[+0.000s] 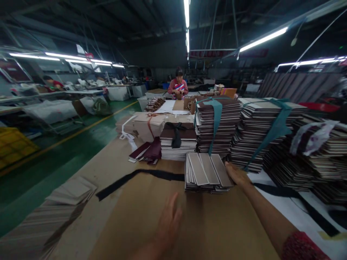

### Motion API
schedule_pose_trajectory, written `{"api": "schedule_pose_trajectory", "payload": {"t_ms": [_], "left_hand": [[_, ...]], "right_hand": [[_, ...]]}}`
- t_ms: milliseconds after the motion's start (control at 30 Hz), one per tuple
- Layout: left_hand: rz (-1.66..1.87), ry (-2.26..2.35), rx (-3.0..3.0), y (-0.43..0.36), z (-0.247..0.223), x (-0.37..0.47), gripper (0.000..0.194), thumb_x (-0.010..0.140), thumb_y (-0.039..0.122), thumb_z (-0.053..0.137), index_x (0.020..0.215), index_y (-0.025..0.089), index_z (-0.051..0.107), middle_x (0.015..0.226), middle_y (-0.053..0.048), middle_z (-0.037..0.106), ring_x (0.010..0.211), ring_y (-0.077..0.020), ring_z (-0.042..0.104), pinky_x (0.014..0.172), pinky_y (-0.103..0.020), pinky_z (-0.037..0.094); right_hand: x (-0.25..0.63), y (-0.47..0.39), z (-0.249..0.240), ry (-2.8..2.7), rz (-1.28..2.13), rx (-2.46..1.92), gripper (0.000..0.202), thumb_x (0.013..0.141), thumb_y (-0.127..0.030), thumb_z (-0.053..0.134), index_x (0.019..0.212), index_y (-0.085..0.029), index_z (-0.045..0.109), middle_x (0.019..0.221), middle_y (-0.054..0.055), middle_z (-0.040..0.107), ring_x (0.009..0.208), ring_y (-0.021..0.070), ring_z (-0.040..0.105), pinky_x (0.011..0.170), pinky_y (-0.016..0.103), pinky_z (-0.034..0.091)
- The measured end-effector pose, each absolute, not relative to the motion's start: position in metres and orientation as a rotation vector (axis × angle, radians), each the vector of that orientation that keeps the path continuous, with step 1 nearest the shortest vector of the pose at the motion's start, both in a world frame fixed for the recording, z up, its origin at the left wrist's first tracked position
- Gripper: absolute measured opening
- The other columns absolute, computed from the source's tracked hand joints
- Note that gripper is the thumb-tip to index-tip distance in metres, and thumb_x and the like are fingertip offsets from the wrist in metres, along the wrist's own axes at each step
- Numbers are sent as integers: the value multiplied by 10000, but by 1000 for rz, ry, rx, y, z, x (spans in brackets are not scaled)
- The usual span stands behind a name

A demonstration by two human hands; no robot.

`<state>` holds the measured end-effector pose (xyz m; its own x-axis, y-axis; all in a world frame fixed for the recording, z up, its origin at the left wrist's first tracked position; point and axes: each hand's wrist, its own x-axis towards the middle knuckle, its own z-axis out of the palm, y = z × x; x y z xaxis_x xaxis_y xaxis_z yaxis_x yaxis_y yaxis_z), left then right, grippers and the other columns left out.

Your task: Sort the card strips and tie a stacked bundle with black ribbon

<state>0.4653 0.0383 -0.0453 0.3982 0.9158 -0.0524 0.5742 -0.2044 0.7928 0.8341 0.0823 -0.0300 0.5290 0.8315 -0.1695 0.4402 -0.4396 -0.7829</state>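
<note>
A low stack of grey-brown rectangular boards (207, 171) lies on the brown cardboard sheet (135, 216), its top pieces fanned out. My right hand (238, 175) is at the right side of this stack, fingertips against its upper right edge; whether it grips a board is hard to tell. My left hand (170, 216), a little blurred, hovers over the cardboard in front of the stack, fingers apart and holding nothing. A black fabric strip (141, 173) runs from the stack's left side across the cardboard.
Behind stand tall board stacks tied with teal strips (217, 122), a black-tied stack (179, 144) and loose maroon pieces (146, 151). More boards (65, 198) lie at left, tied bundles (325, 151) at right. A person (178, 86) works at the table's far end.
</note>
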Motion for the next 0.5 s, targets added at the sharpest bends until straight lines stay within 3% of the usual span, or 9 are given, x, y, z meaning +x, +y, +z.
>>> {"api": "schedule_pose_trajectory", "payload": {"t_ms": [100, 300, 500], "left_hand": [[734, 1280, 1951, 111, -34, 503, 716, 924, 584, 297, 1447, 100, 363, 1525, -157, 338, 1446, -253, 270, 1246, -470, 181], [546, 1242, 1936, 183, -33, 561, 802, 914, 589, 348, 1480, 26, 269, 1559, -234, 251, 1481, -331, 182, 1246, -497, 96], [628, 1153, 1875, 185, -42, 588, 681, 933, 541, 408, 1452, 109, 317, 1449, -192, 413, 1386, -292, 357, 1214, -439, 230]], "right_hand": [[832, 91, -49, -1063, 755, -2015, 650, 978, -481, 296, 1460, -65, 427, 1516, 169, 410, 1434, 267, 337, 1216, 413, 219], [829, 111, -77, -1164, 799, -1880, 730, 941, -525, 287, 1492, -50, 346, 1530, 188, 380, 1455, 283, 288, 1222, 453, 210], [825, 121, -89, -1232, 774, -1835, 741, 923, -576, 311, 1518, -133, 301, 1520, 150, 408, 1397, 292, 397, 1202, 455, 280]]}}
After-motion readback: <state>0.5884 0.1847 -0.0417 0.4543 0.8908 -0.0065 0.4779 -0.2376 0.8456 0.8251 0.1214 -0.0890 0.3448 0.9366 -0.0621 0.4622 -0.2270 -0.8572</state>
